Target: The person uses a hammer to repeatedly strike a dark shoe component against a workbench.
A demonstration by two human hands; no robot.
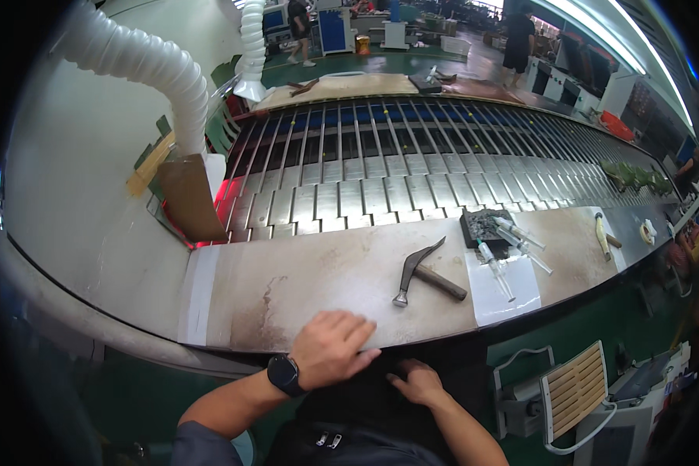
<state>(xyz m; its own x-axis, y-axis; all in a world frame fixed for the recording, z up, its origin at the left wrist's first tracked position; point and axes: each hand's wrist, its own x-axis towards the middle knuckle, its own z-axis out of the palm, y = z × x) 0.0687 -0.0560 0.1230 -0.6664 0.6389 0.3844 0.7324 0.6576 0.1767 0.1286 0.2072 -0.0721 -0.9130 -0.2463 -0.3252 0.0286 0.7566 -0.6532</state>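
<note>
My left hand (332, 348), with a dark watch at the wrist, hovers by the near edge of the worktop, fingers loosely bent and thumb apart. It holds nothing that I can see. My right hand (419, 382) rests low over the dark cloth at my lap, its thumb apart from the fingers and nothing visible in it. Ahead of both hands, a claw hammer (440, 283) with a wooden handle lies on the pale worktop (326, 283). To its right, several syringes (499, 272) lean on a dark rough block (478, 227) above a white sheet (512, 303).
Beyond the worktop runs a conveyor of metal slats (349, 198). A white flexible duct (155, 70) and brown board (193, 200) stand at the left. Another hammer (603, 237) lies farther right. A slatted wooden chair (575, 392) is at lower right; people stand in the background.
</note>
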